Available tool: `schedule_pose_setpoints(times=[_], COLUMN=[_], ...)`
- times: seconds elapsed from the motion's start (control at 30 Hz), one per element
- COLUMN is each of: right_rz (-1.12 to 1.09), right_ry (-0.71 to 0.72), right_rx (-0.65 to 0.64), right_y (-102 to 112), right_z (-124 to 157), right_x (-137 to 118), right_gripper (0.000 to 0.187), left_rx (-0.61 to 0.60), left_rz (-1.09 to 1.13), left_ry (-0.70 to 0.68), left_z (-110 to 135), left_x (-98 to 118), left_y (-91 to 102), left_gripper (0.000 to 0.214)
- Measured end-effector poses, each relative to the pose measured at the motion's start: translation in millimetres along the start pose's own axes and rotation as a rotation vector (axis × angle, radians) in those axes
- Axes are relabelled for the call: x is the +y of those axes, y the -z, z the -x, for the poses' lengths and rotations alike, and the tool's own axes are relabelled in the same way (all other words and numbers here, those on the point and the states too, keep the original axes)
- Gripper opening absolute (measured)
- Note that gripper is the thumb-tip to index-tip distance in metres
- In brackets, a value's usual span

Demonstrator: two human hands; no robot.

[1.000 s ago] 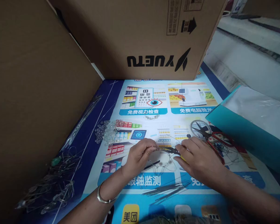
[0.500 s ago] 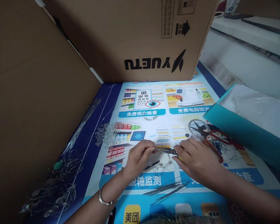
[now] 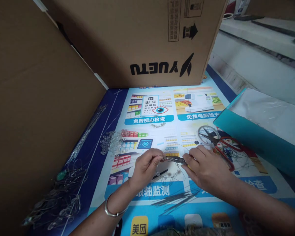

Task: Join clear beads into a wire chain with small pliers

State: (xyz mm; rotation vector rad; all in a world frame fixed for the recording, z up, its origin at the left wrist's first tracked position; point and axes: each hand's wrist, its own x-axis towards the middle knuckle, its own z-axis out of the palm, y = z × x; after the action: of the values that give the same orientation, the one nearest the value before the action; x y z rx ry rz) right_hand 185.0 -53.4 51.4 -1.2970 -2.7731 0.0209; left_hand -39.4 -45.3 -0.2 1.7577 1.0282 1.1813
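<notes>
In the middle of the printed table sheet, my right hand (image 3: 205, 164) is closed around the handles of a pair of long-nose pliers (image 3: 176, 159). The tips of the pliers reach to the fingertips of my left hand (image 3: 147, 164), which are pinched on a thin beaded wire (image 3: 172, 175). Its clear beads hang in a loose loop beneath the pliers. What the plier tips grip is hidden by my left fingers. Below the hands lies a bundle of thin dark wires (image 3: 174, 197).
Clear beads (image 3: 113, 142) are heaped to the left. Wire pieces with beads (image 3: 60, 196) lie tangled near a cardboard wall (image 3: 39, 98). Red-handled scissors (image 3: 223, 142) rest across a round dish (image 3: 201, 128) at right, beside a teal box (image 3: 250, 137). A short bead string (image 3: 158, 125) lies farther back.
The hands and pliers hold nearly the same pose. Only the camera view has shifted very slightly.
</notes>
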Motion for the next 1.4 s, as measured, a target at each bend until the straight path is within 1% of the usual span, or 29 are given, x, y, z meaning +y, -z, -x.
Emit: schedule_pose_setpoints(times=[0.17, 0.33, 0.63, 0.83, 1.03, 1.17, 1.4], right_rz=[0.009, 0.027, 0.041, 0.052, -0.01, -0.021, -0.051], right_ry=[0.002, 0.012, 0.02, 0.024, -0.032, -0.053, -0.05], right_rx=[0.001, 0.028, 0.009, 0.032, 0.004, 0.009, 0.026], right_y=[2, 0, 2, 3, 8, 9, 10], right_z=[1, 1, 1, 3, 2, 1, 1], right_x=[-1, -1, -2, -3, -6, -7, -7], right_gripper=[0.025, 0.024, 0.024, 0.022, 0.027, 0.027, 0.025], left_rx=[-0.003, -0.011, -0.011, -0.006, 0.006, 0.0, 0.017], left_rz=[-0.016, -0.011, -0.01, 0.004, -0.05, -0.06, -0.022], left_ry=[0.003, 0.012, 0.0, -0.006, -0.074, -0.119, -0.087], left_z=[1, 1, 2, 2, 2, 2, 2], left_x=[1, 3, 4, 5, 3, 2, 1], left_y=[0.5, 0.3, 0.1, -0.5, -0.2, -0.3, -0.8], left_gripper=[0.01, 0.01, 0.011, 0.01, 0.012, 0.014, 0.011])
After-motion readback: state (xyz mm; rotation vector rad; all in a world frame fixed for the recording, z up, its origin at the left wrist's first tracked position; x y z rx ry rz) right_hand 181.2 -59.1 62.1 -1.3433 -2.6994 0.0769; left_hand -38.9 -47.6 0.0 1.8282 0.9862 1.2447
